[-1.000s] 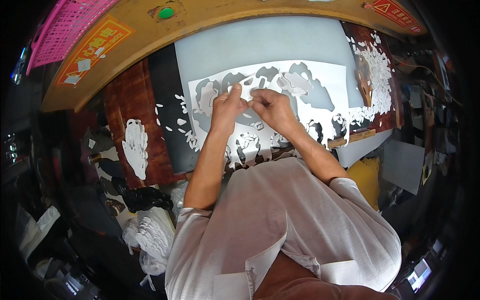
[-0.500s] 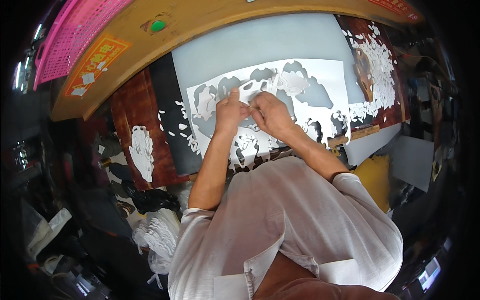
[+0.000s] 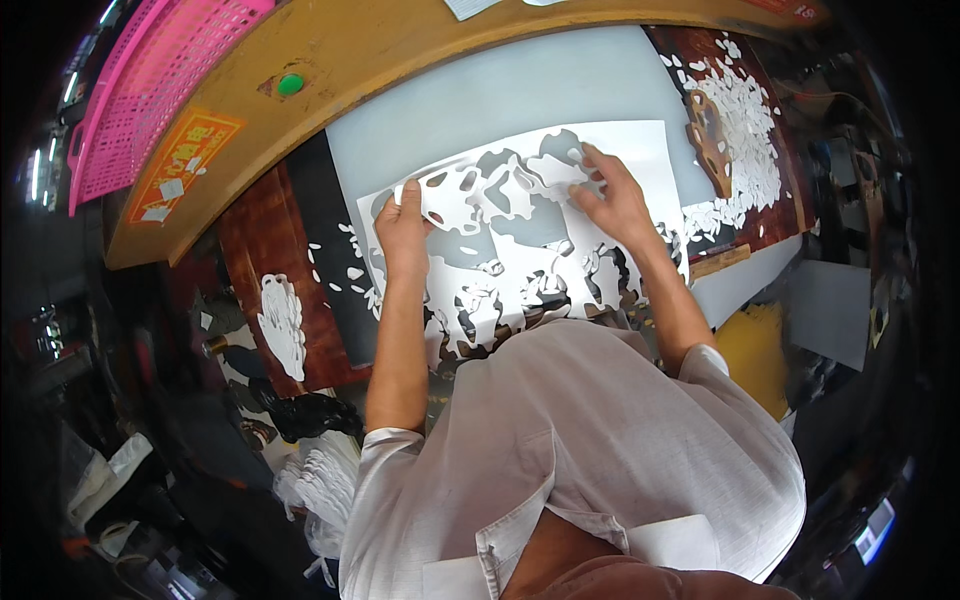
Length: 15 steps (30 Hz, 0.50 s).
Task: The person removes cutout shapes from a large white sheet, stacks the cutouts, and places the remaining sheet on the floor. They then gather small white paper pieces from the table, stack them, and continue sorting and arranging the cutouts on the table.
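Observation:
Over the left part of a large white sheet with shaped cut-outs, my left hand pinches a white cut-out piece with holes in it between thumb and fingers. My right hand is spread to the right of it, thumb and forefinger apart, above the sheet. Beside its fingertips lies another loose white cut piece. The sheet rests on a pale grey board, its near edge ragged with cut-outs. Small white scraps lie in several of the openings.
Right of the board lie a brown wooden cutting die and a heap of white scraps. A stack of cut pieces rests on the left. Across the far side runs a yellow machine beam with a green button, beside a pink basket.
My hands were together at the middle of the sheet. The left has moved left, still holding the cut-out piece; the right has moved right and opened.

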Each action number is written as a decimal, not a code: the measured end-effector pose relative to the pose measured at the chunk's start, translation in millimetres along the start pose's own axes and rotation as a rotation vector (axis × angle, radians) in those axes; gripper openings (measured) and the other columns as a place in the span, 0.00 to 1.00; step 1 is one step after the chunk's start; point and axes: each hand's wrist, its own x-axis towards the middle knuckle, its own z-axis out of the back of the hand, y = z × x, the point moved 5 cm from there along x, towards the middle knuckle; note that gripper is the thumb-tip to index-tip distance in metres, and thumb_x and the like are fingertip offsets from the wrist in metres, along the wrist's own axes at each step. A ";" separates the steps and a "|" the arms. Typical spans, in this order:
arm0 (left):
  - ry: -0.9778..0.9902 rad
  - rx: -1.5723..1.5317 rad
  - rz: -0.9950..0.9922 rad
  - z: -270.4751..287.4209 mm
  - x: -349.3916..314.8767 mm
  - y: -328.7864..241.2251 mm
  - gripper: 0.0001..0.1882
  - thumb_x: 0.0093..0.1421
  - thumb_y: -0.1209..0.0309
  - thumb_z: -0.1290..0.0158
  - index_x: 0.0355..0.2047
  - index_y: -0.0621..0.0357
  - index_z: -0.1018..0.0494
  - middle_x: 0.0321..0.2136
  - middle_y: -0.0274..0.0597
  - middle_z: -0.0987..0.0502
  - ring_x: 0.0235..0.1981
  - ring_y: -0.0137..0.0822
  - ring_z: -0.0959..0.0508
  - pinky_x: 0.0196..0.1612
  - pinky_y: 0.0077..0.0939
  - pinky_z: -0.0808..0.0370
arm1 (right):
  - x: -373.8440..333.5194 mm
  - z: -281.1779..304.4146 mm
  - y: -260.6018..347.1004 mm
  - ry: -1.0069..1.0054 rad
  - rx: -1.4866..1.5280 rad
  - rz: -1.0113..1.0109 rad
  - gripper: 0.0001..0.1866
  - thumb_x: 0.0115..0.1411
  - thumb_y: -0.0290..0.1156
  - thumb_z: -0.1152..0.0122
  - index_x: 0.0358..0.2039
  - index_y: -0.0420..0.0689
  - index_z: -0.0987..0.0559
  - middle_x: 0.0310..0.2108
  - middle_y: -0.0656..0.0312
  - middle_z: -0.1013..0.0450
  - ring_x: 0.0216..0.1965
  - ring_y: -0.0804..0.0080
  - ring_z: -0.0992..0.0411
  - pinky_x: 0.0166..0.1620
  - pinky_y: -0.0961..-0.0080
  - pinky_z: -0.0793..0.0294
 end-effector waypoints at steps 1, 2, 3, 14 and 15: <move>-0.019 0.147 -0.101 -2.3 -4.9 -5.5 0.11 0.70 0.64 0.42 0.45 0.58 0.18 0.33 0.37 0.19 0.29 0.30 0.20 0.34 0.26 0.21 | 11.1 1.7 4.7 -0.051 -0.045 0.122 0.24 0.62 0.33 0.33 0.58 0.42 0.19 0.42 0.53 0.19 0.40 0.66 0.23 0.50 0.68 0.23; -0.027 0.343 -0.321 -8.8 -13.0 -15.6 0.10 0.68 0.67 0.41 0.45 0.56 0.18 0.34 0.38 0.19 0.31 0.33 0.20 0.35 0.28 0.20 | 20.4 -7.5 -1.1 0.108 -0.023 0.022 0.25 0.62 0.32 0.33 0.60 0.42 0.20 0.40 0.56 0.20 0.38 0.69 0.24 0.48 0.69 0.23; -0.036 0.539 -0.540 -19.2 -25.0 -23.4 0.09 0.65 0.69 0.41 0.45 0.54 0.17 0.36 0.40 0.20 0.32 0.36 0.19 0.37 0.30 0.20 | 26.4 -14.9 -2.7 0.235 0.012 -0.005 0.27 0.62 0.32 0.32 0.61 0.42 0.21 0.38 0.60 0.20 0.37 0.72 0.25 0.47 0.71 0.24; 0.417 1.111 -0.568 -141.7 -52.3 19.4 0.14 0.66 0.64 0.40 0.36 0.66 0.18 0.40 0.54 0.22 0.40 0.53 0.18 0.43 0.46 0.21 | 22.6 -17.5 -12.1 0.482 0.451 -0.253 0.16 0.62 0.27 0.31 0.51 0.40 0.17 0.27 0.72 0.27 0.26 0.85 0.33 0.29 0.82 0.36; 0.406 1.102 -0.534 -140.3 -47.7 26.0 0.14 0.66 0.64 0.41 0.36 0.66 0.18 0.40 0.54 0.22 0.40 0.53 0.18 0.44 0.46 0.21 | 22.5 -19.2 -16.4 0.464 0.423 -0.307 0.16 0.63 0.27 0.32 0.51 0.40 0.17 0.28 0.72 0.26 0.26 0.86 0.33 0.29 0.83 0.36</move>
